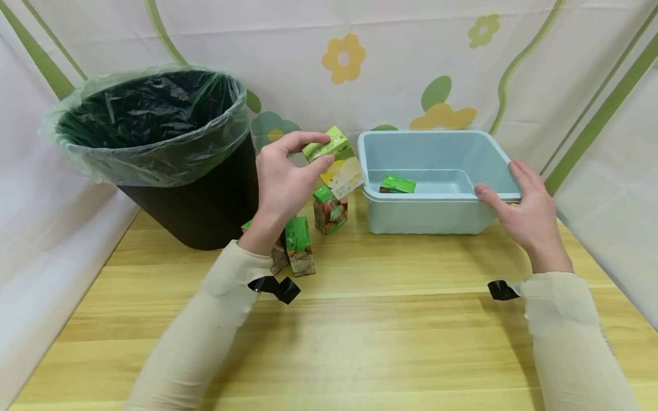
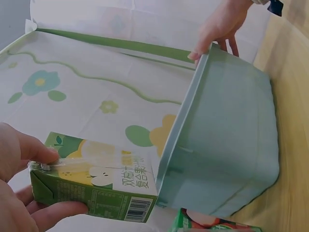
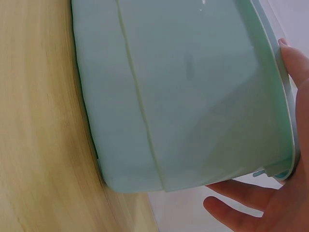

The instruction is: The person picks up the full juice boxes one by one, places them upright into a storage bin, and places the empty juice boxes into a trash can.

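Observation:
My left hand point(image 1: 281, 180) pinches a green-and-yellow juice carton point(image 1: 343, 171) between thumb and fingers, tilted at the left rim of a light blue plastic tub point(image 1: 426, 214). In the left wrist view the carton point(image 2: 104, 169) shows fruit pictures and a barcode. My right hand point(image 1: 532, 217) grips the tub's right end, thumb over the rim and fingers down the outside, as the right wrist view also shows. A green-topped carton point(image 1: 397, 184) lies inside the tub, its lower part hidden by the front wall. Below the held carton stands a red-and-green juice carton point(image 1: 331, 211).
Another green-topped carton point(image 1: 300, 245) stands near my left wrist, beside a carton point(image 1: 279, 257) partly hidden by it. A black trash bin point(image 1: 205, 208) with a translucent green liner point(image 1: 159, 165) stands at the left. A flowered curtain point(image 1: 298, 51) hangs behind the wooden table point(image 1: 360, 342).

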A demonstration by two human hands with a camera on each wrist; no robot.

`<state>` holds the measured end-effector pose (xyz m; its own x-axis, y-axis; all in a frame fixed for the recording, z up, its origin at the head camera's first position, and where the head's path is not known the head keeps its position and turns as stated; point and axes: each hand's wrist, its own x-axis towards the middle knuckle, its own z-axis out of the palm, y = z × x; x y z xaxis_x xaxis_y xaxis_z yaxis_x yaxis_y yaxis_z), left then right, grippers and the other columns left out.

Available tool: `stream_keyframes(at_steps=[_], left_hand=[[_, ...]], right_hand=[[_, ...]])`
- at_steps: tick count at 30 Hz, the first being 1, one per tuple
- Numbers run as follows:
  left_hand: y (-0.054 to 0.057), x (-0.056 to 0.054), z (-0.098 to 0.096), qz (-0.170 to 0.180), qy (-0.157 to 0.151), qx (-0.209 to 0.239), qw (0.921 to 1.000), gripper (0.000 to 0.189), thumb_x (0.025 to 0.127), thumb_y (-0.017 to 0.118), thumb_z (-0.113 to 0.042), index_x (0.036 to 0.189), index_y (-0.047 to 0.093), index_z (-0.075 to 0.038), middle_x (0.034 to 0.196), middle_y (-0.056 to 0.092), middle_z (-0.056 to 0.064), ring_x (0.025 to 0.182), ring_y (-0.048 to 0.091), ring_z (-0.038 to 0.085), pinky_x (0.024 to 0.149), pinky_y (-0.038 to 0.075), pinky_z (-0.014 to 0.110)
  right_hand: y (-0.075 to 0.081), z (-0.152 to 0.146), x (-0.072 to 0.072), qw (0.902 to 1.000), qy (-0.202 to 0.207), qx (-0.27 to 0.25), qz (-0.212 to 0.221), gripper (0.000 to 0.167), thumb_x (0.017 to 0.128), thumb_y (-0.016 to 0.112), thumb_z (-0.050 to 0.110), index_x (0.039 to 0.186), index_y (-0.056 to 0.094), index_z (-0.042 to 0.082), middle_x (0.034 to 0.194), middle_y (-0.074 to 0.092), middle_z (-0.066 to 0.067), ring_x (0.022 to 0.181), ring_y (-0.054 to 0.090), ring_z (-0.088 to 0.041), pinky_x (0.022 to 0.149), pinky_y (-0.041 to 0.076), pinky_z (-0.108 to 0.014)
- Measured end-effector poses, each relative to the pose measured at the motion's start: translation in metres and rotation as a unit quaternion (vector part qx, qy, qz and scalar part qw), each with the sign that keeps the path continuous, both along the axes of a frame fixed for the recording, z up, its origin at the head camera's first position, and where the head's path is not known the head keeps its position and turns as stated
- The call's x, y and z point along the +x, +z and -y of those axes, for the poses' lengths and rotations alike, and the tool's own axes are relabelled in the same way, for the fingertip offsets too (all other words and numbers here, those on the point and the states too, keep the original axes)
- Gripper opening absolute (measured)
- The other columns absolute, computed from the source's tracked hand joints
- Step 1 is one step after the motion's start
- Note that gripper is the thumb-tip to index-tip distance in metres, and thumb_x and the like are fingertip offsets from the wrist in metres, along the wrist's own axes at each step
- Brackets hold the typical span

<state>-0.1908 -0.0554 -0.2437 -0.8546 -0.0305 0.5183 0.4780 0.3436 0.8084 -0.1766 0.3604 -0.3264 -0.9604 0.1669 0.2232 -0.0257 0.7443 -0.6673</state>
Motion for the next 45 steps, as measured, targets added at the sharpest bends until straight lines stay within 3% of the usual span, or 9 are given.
stream_keyframes(at_steps=[6, 15, 21, 24, 36, 45], left_hand=[[0.003, -0.003, -0.006, 0.006, 0.016, 0.019, 0.9997, 0.023, 0.091, 0.083, -0.015, 0.114, 0.083, -0.016, 0.118, 0.08, 0.002, 0.113, 0.066, 0.011, 0.086, 0.051, 0.027], [0.006, -0.008, -0.02, 0.004, 0.002, 0.044, 0.999, 0.024, 0.091, 0.084, -0.015, 0.114, 0.083, -0.017, 0.12, 0.079, 0.0, 0.115, 0.065, 0.01, 0.1, 0.051, 0.03], [0.006, -0.013, -0.033, 0.008, -0.006, 0.069, 0.9975, 0.023, 0.092, 0.083, -0.015, 0.115, 0.083, -0.017, 0.119, 0.078, -0.001, 0.114, 0.064, 0.01, 0.089, 0.053, 0.027], [0.006, -0.017, -0.039, 0.012, -0.006, 0.079, 0.9968, 0.024, 0.092, 0.083, -0.016, 0.116, 0.083, -0.018, 0.12, 0.078, -0.001, 0.115, 0.063, 0.01, 0.089, 0.054, 0.027], [-0.003, -0.037, -0.065, 0.012, -0.009, 0.09, 0.9958, 0.025, 0.093, 0.082, -0.013, 0.117, 0.082, -0.015, 0.123, 0.076, 0.001, 0.117, 0.063, 0.012, 0.098, 0.051, 0.025], [-0.012, -0.048, -0.087, 0.018, -0.005, 0.063, 0.9978, 0.024, 0.094, 0.082, -0.015, 0.117, 0.081, -0.019, 0.125, 0.076, -0.004, 0.121, 0.064, 0.01, 0.1, 0.051, 0.025]], right_hand=[[0.0, 0.002, -0.002, 1.0, 0.003, 0.003, -0.002, 0.093, 0.102, 0.061, 0.057, 0.172, 0.016, 0.016, 0.181, 0.007, -0.004, 0.167, 0.004, -0.04, 0.129, 0.007, -0.074], [0.0, 0.003, -0.001, 1.0, 0.0, 0.007, -0.004, 0.092, 0.102, 0.06, 0.057, 0.172, 0.016, 0.016, 0.181, 0.007, -0.004, 0.167, 0.004, -0.04, 0.129, 0.007, -0.074], [-0.001, 0.003, -0.002, 1.0, -0.002, 0.007, -0.005, 0.092, 0.102, 0.06, 0.057, 0.172, 0.017, 0.016, 0.181, 0.008, -0.004, 0.167, 0.005, -0.041, 0.129, 0.008, -0.074], [-0.001, 0.003, -0.001, 1.0, -0.003, 0.007, -0.004, 0.092, 0.102, 0.06, 0.057, 0.172, 0.017, 0.016, 0.181, 0.008, -0.003, 0.167, 0.005, -0.041, 0.128, 0.008, -0.075], [0.001, 0.005, 0.0, 1.0, -0.005, 0.004, -0.002, 0.092, 0.102, 0.06, 0.058, 0.172, 0.017, 0.016, 0.181, 0.007, -0.004, 0.167, 0.005, -0.042, 0.128, 0.009, -0.076], [0.001, 0.003, 0.0, 1.0, -0.004, 0.003, 0.001, 0.092, 0.102, 0.06, 0.058, 0.172, 0.016, 0.016, 0.181, 0.006, -0.004, 0.167, 0.004, -0.042, 0.128, 0.008, -0.076]])
